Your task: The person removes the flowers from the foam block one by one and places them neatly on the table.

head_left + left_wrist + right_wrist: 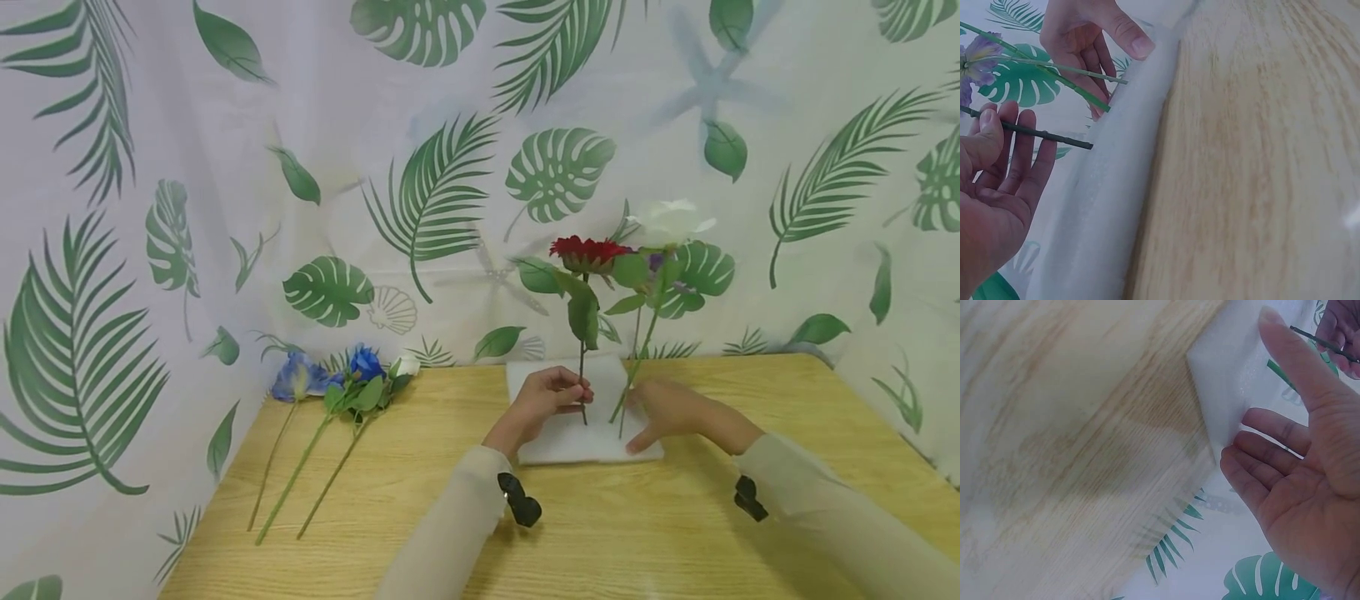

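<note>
One red flower [588, 252] stands upright in the head view, its bloom toward twelve o'clock from the left hand [551, 404], whose thumb and fingertips pinch the lower part of the flower's dark stem [582, 367] over a white foam pad [562, 442] on the wooden table [412, 500]. The right hand [667, 417] is at three o'clock from the left, thumb spread and nothing in its grasp. Just beside it, at nine o'clock, are the lower stems of a white rose [671, 221] and a purple flower [656, 262], both leaning toward one o'clock. At nine o'clock from the pad lie a pale blue flower [296, 377], a dark blue rose [367, 362] and a white bloom [407, 365].

In the left wrist view, the left hand, at nine o'clock, has the dark stem between thumb and fingers; whether the cut end touches the pad cannot be told. The right hand, at eleven o'clock, is behind the two other stems.

In the right wrist view, the right hand, near three o'clock, shows an empty palm, its fingers slightly bent beside the pad's edge. The left hand, at two o'clock, is partly out of frame.
</note>
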Tool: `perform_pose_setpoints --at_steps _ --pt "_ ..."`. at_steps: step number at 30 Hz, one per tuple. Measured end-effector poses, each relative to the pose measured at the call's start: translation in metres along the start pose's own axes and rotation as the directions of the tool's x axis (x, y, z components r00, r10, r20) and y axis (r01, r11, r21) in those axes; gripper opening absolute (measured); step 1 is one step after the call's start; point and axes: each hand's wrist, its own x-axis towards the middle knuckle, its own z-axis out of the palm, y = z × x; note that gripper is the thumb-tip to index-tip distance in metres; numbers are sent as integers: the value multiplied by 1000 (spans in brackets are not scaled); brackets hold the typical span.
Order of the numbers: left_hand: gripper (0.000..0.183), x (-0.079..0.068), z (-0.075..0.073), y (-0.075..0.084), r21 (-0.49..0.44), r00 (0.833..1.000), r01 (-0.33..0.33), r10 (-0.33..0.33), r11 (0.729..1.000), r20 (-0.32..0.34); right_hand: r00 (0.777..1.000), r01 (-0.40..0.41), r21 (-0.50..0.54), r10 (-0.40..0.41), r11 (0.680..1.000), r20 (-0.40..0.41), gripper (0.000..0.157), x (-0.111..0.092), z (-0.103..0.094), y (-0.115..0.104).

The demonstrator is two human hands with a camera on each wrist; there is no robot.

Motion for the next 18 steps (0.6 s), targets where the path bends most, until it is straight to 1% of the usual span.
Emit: perform_pose_setpoints --at_steps 8,14,18 --pt "12 -1 0 0 12 1000 -1 1 1000 2 1000 14 1 -14 1000 -20 71 -1 2 2" --pt "13 -3 -2 2 4 1000 -10 10 1000 12 1000 10 -3 -10 1000 -10 72 0 2 2" --pt "12 -3 -3 4 -3 1000 -22 22 1000 13 1000 2 18 -1 1000 -8 71 0 1 0"
